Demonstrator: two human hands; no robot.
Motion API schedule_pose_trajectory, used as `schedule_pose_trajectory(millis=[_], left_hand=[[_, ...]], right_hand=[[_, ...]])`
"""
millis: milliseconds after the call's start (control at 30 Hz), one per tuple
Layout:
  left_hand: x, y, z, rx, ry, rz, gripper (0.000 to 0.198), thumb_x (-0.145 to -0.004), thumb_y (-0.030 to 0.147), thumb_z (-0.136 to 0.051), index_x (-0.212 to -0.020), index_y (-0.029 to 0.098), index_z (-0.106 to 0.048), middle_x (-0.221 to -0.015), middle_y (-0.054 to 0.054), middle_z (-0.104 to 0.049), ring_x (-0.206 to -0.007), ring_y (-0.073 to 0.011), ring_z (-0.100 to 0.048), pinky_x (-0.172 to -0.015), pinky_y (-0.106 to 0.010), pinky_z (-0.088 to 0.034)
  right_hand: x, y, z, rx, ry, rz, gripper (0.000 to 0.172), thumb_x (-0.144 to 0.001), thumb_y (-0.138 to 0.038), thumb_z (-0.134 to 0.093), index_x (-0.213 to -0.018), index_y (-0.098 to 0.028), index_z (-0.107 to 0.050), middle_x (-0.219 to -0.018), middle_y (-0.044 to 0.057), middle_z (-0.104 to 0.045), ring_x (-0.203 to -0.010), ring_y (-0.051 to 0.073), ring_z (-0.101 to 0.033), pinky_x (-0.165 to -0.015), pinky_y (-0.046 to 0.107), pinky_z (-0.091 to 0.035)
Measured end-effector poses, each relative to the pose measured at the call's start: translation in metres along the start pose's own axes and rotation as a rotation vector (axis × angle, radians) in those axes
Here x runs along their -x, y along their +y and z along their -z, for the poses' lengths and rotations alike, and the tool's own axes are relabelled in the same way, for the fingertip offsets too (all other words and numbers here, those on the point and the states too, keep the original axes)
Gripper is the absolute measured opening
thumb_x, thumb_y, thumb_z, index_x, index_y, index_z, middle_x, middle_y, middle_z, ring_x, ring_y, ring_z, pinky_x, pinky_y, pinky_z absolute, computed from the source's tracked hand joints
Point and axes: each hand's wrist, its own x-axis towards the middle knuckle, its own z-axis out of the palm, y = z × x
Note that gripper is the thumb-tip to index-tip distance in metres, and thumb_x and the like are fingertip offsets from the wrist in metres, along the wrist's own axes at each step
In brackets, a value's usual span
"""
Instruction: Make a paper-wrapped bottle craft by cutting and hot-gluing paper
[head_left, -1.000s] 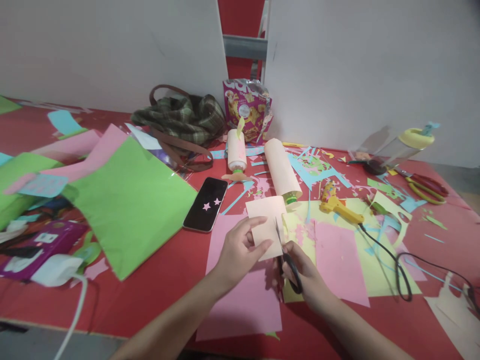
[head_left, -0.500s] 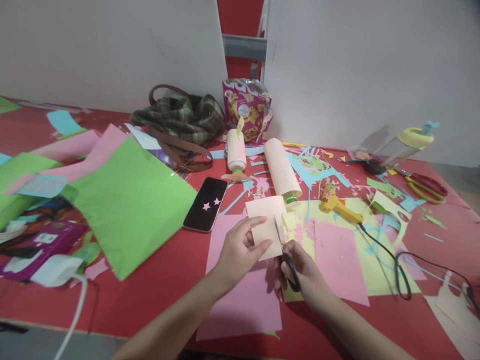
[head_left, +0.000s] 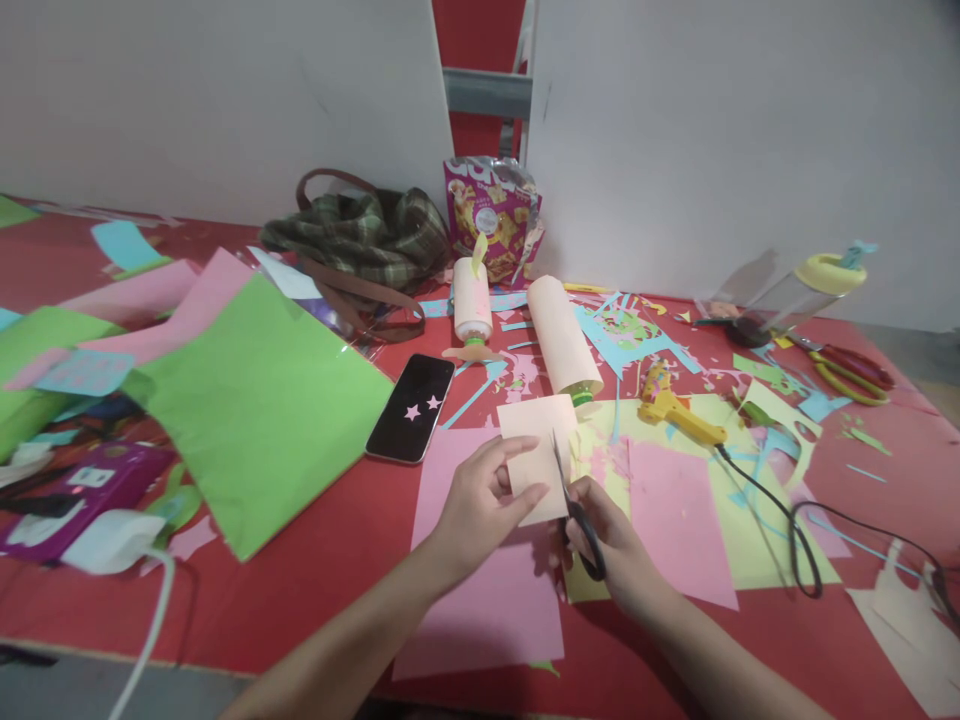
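Between thumb and fingers, my left hand [head_left: 484,497] pinches a cream sheet of paper [head_left: 541,468] over the table. My right hand [head_left: 604,530] grips black-handled scissors [head_left: 585,540], whose blades lie along the right part of the sheet. Whether the blades are fully closed is hard to make out. Under both hands lies a pink sheet [head_left: 480,620]. Just beyond the paper is a cream paper-wrapped tube [head_left: 562,335] with a green end, and a smaller wrapped bottle [head_left: 472,300] stands farther back.
Left of my hands lie a phone [head_left: 410,408] with two pink stars and a large green sheet [head_left: 270,410]. To the right are a yellow glue gun [head_left: 679,415] with a black cord, red-and-yellow scissors [head_left: 851,372] and a clear bottle [head_left: 795,300]. Scraps [head_left: 637,335] litter the back.
Both hands, the cream sheet and the scissors have shifted slightly to the right. The surrounding things stay where they were.
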Motion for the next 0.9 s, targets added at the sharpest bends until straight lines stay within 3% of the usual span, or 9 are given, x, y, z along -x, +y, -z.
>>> schedule_pose_trajectory(millis=[300,667,900], left_hand=[[-0.0016,-0.0012,0.0008,-0.055,-0.003,-0.033,0.036,-0.07,0.027,-0.058,-0.105,0.022,-0.05,-0.104,-0.005,-0.057,-0.073,-0.0144,-0.059,-0.065,-0.028,-0.05],[-0.0031,-0.0001,0.0021,-0.054,-0.035,-0.052,0.035,-0.07,0.025,-0.058,-0.104,0.02,-0.052,-0.106,-0.007,-0.056,-0.084,-0.016,-0.058,-0.072,-0.027,-0.049],[-0.0031,0.0038,0.0024,-0.078,-0.027,-0.039,0.035,-0.068,0.024,-0.059,-0.103,0.019,-0.053,-0.103,-0.006,-0.056,-0.077,-0.0135,-0.058,-0.066,-0.025,-0.05]], right_hand=[[-0.0013,-0.0029,-0.0003,0.007,0.019,-0.011,0.031,-0.075,-0.04,-0.054,-0.076,-0.024,-0.027,-0.052,-0.007,-0.056,-0.037,0.008,-0.049,-0.035,0.022,-0.042],[-0.0027,0.0003,0.0023,0.021,0.013,0.01,0.031,-0.075,-0.041,-0.053,-0.077,-0.024,-0.028,-0.051,-0.007,-0.056,-0.039,0.01,-0.051,-0.035,0.021,-0.042],[-0.0036,-0.0029,0.0028,0.059,0.011,0.015,0.031,-0.075,-0.042,-0.052,-0.076,-0.023,-0.027,-0.052,-0.007,-0.056,-0.04,0.01,-0.051,-0.036,0.022,-0.042]])
